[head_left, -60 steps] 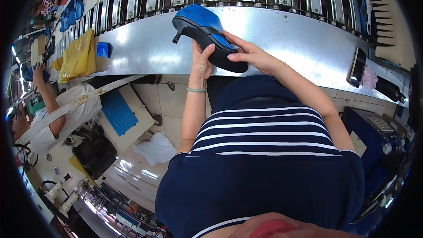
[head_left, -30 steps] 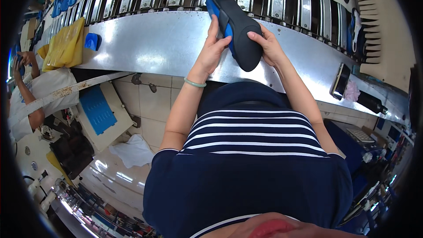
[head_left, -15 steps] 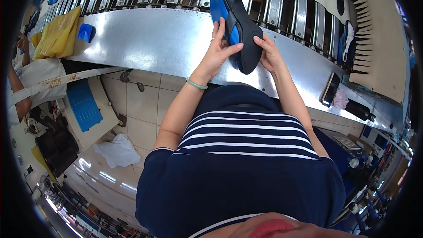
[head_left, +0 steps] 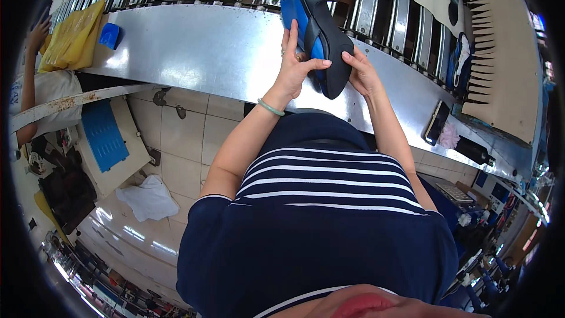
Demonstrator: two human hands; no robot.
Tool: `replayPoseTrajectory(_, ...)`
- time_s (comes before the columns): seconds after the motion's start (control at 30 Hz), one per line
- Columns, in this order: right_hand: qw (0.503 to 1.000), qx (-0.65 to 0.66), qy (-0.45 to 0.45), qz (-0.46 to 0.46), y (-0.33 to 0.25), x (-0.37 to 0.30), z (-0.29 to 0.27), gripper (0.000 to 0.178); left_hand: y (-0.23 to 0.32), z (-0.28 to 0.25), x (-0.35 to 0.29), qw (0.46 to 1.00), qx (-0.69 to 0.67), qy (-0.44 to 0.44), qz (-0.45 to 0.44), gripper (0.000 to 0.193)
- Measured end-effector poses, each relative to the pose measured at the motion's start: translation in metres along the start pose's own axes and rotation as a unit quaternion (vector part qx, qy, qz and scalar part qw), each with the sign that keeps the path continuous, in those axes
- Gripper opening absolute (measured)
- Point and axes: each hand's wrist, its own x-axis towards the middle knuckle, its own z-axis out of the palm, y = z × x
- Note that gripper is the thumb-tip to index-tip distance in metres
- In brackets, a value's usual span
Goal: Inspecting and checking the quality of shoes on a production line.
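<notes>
- Plainly, both hands held a blue and black high-heeled shoe [head_left: 318, 35] up over the steel bench [head_left: 194, 47], its black sole turned toward the person and its thin heel pointing away toward the roller conveyor [head_left: 365, 0].
- Left hand [head_left: 294, 65] was closed on the shoe's left side, fingers running up the blue edge and thumb laid across the sole; a green bracelet [head_left: 271, 107] sat on that wrist.
- Right hand [head_left: 362, 73] was closed on the lower right of the sole near the toe, fingertips pressing its edge.
- To do this step well, I judged the grip should stay at the rims, so that the sole face stayed open to view, and the shoe should be turned slowly with both thumbs steadying it.
- Shoe sat between the two hands, touching both, clear of the bench below.
- Nearby, a dark phone [head_left: 436, 122] lay on the bench to the right, well apart.
</notes>
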Motion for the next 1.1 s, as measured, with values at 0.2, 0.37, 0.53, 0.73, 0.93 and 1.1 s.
replayPoseTrajectory(0.2,0.999,-0.041,-0.001,0.011,-0.007,-0.002,0.001,0.059,-0.014,-0.007,0.002,1.000,-0.008,-0.018,0.021,0.121)
replayPoseTrajectory(0.37,0.996,-0.087,0.013,0.026,-0.014,-0.004,0.005,0.070,-0.018,-0.009,-0.007,0.999,0.006,-0.031,0.007,0.131)
replayPoseTrajectory(0.53,0.985,-0.159,0.058,-0.029,-0.011,-0.004,0.020,0.076,-0.024,-0.010,-0.007,0.999,0.015,-0.049,0.009,0.131)
replayPoseTrajectory(0.73,0.988,-0.126,0.088,-0.011,-0.002,-0.001,0.015,0.077,-0.024,-0.006,-0.009,0.998,-0.003,-0.054,-0.011,0.127)
replayPoseTrajectory(0.93,0.990,-0.110,0.089,-0.014,0.001,0.001,0.012,0.073,-0.038,-0.004,-0.006,0.997,-0.045,-0.055,0.002,0.122)
replayPoseTrajectory(1.1,0.991,-0.103,0.088,-0.010,0.001,0.001,0.010,0.070,-0.032,0.003,-0.008,0.998,-0.057,-0.034,0.004,0.122)
